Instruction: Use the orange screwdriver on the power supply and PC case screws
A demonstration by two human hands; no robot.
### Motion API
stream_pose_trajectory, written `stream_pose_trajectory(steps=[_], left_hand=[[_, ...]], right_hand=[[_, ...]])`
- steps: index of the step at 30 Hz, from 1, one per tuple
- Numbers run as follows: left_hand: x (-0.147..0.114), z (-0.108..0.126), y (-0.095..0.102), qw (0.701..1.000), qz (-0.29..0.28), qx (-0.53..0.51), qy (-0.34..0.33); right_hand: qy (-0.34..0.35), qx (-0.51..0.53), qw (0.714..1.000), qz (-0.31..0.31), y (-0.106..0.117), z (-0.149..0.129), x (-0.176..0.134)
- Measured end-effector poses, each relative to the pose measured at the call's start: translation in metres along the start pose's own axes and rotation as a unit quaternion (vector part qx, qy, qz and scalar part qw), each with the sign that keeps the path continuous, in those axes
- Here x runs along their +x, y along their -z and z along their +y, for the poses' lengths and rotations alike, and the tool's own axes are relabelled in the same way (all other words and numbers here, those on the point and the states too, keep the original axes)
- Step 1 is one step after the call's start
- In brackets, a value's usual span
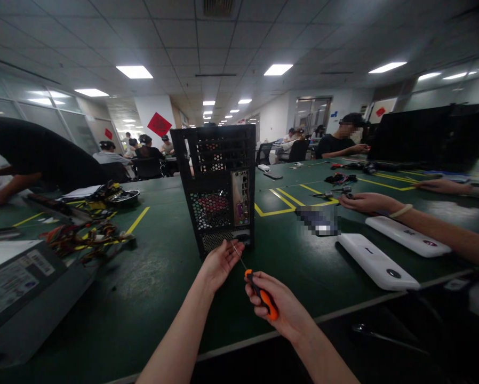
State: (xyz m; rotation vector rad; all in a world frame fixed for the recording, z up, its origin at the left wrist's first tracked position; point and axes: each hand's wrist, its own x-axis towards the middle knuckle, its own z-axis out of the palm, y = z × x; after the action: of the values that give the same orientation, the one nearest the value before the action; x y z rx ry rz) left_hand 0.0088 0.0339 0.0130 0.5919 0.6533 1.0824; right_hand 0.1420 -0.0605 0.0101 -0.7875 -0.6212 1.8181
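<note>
An upright black computer case [187, 213] stands on the green table with its rear panel facing me. Its metal port plate and perforated vents show. My right hand [273, 298] is wrapped around the orange and black handle of a screwdriver [269, 305]. The thin shaft points up and left, its tip at the fingers of my left hand [221, 262]. That hand is palm up and loosely cupped, thumb apart from the fingers, just in front of the case's lower edge. Whether a small screw lies at the fingertips is too small to tell.
At left are a metal power supply box [19, 282] and tangled cables [79, 234]. Two white devices [377, 261] lie at right, near another person's arm [427, 224] and hand. Yellow tape [279, 212] marks the green table [143, 298]. More people sit beyond.
</note>
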Motion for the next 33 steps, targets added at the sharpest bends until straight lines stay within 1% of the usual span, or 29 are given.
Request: stream_pose_trajectory(steps=[5, 8, 13, 19, 24, 29, 33], left_hand=[[-0.006, 0.007, -0.005, 0.998, -0.051, -0.024, -0.039], [-0.010, 0.008, -0.007, 0.996, -0.066, -0.021, -0.063], [-0.011, 0.008, -0.007, 0.993, -0.087, -0.025, -0.072], [-0.012, 0.009, -0.004, 0.994, -0.090, -0.031, -0.058], [-0.014, 0.010, -0.005, 0.993, -0.104, -0.039, -0.042], [-0.016, 0.010, -0.006, 0.992, -0.110, -0.036, -0.041], [-0.016, 0.010, -0.004, 0.992, -0.115, -0.031, -0.033]], right_hand=[[-0.003, -0.014, 1.000, 0.004, -0.004, 0.002, -0.010], [-0.002, -0.020, 1.000, 0.006, -0.006, 0.004, -0.012], [0.007, -0.028, 1.000, 0.005, -0.007, 0.006, -0.011], [0.004, -0.038, 0.999, 0.011, -0.008, 0.005, -0.012], [0.008, -0.042, 0.999, 0.007, -0.009, 0.006, -0.011], [0.004, -0.048, 0.999, 0.016, -0.010, 0.006, -0.008], [0.013, -0.052, 0.998, 0.015, -0.011, 0.007, -0.009]])
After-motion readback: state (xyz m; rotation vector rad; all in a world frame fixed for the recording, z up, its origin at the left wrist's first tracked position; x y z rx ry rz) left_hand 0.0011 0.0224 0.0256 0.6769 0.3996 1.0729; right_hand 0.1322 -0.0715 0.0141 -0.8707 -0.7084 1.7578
